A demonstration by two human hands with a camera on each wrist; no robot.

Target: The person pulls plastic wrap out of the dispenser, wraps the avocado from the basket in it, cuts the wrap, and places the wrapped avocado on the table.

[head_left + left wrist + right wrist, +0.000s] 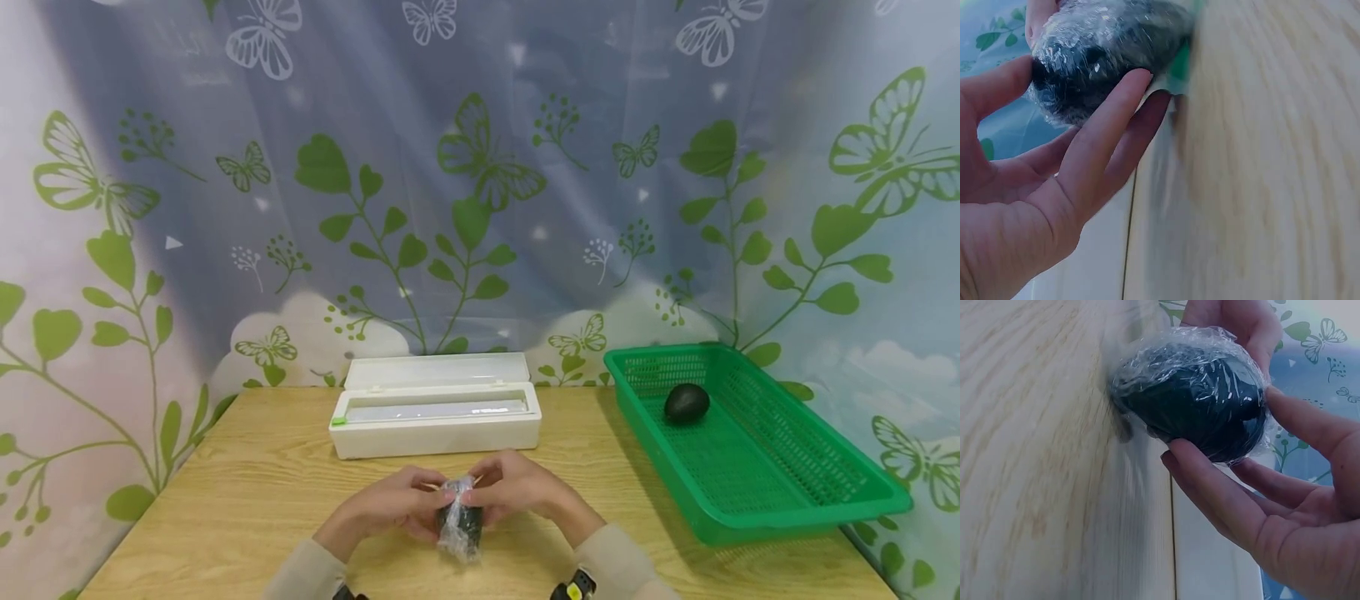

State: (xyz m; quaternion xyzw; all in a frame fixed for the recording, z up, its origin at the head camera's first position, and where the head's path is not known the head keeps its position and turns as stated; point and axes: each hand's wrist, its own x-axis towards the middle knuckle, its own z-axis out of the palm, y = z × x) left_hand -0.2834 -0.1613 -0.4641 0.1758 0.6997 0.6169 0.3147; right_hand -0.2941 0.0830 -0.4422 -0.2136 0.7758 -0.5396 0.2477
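Note:
Between both hands, just above the table's front part, is a dark avocado [469, 523] wrapped in crinkled clear plastic film [452, 542]. My left hand [397, 502] grips it from the left, thumb on top and fingers along its side. From the other side my right hand [517, 489] holds it the same way, the thumbs almost meeting. Both wrist views show the wrapped avocado [1200, 403] pinched between thumb and fingertips, with loose film bunched over it. A white cling film dispenser box [438, 437] with its lid raised stands right behind the hands.
On the right a green plastic basket [675, 483] with perforated walls holds one unwrapped dark avocado [686, 403]. A bright green piece [339, 421] sits at the dispenser's left end. Behind the wooden table [247, 475] hangs a butterfly-patterned curtain [480, 275].

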